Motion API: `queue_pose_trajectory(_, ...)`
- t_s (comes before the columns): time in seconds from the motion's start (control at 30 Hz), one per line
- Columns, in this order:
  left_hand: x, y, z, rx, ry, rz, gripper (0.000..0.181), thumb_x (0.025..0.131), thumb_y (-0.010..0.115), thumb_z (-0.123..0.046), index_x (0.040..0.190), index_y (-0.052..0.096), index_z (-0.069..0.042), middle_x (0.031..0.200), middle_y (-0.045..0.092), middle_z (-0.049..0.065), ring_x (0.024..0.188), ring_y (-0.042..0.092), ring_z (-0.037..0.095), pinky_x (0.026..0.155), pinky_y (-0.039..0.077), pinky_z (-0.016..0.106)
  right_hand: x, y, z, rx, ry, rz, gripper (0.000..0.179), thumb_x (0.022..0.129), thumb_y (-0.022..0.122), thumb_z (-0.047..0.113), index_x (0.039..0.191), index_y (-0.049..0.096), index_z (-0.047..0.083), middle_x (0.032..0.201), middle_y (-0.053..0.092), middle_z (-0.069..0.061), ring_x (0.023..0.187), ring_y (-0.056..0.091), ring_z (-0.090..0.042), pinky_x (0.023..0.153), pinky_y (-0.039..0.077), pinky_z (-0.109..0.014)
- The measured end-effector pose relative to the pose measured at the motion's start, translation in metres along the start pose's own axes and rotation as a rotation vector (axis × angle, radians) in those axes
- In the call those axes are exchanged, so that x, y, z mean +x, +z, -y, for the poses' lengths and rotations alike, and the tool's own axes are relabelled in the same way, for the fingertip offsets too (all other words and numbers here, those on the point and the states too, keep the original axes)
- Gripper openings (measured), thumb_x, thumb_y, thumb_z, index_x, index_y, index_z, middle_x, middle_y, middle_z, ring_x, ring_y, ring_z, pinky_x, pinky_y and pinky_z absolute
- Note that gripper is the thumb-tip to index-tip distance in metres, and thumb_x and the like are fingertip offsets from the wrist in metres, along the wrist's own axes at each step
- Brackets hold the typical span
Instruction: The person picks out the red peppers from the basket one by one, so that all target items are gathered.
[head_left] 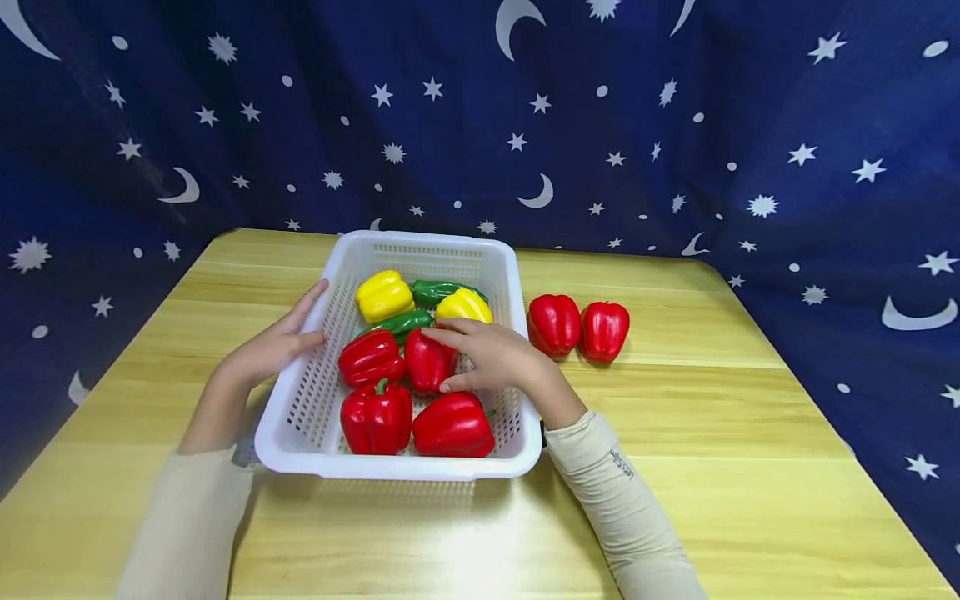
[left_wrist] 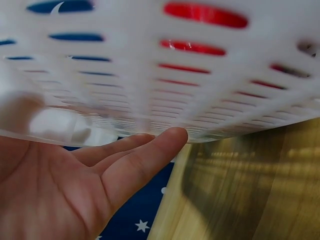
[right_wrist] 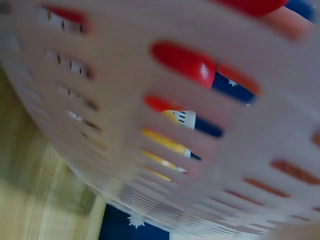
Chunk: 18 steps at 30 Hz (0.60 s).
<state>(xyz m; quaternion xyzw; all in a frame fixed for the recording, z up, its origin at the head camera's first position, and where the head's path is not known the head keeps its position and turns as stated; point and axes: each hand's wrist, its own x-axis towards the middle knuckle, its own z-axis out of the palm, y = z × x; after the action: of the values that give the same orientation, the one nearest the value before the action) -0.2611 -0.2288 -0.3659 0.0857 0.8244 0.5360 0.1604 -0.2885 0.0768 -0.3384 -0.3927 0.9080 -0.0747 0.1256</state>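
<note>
A white plastic basket with slotted walls stands on the table in front of me. Several red bell peppers lie in its near half. Farther back are two yellow bell peppers and two long green peppers. My left hand rests along the basket's left wall; in the left wrist view its fingers are fairly straight beside the slots. Reaching over the right rim, my right hand holds a red bell pepper inside the basket, fingers over its top and thumb at its near right side.
Right of the basket, two more red bell peppers sit side by side on the light wooden table. A dark blue curtain with white moons and stars hangs behind the table and along its sides.
</note>
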Motion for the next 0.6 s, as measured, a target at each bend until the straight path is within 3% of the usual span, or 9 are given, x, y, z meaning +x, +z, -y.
queue_pose_trajectory(0.33,-0.0010,-0.0014,-0.0035,0.007,-0.004,-0.013,0.081,0.089,0.040,-0.006,0.144,-0.011,-0.037,0.151,0.003,0.021,0.111,0.046,0.054,0.065,0.056,0.049,0.0016,-0.0018,0.0015,-0.030,0.006,0.014,0.065,0.080,0.064,0.042,0.138,0.040,0.026,0.146,0.033,-0.002,0.117,0.051,-0.024,0.096,0.045,-0.042)
queue_pose_trajectory(0.6,-0.0002,0.0012,0.0000,-0.007,-0.003,-0.009,0.080,0.090,0.040,-0.006,0.144,-0.010,-0.037,0.152,0.002,0.020,0.113,0.043,0.054,0.066,0.055,0.049,0.0012,-0.0001,0.0025,-0.053,0.009,0.036,0.068,0.080,0.064,0.041,0.140,0.037,0.023,0.148,0.031,-0.004,0.111,0.055,-0.025,0.092,0.048,-0.040)
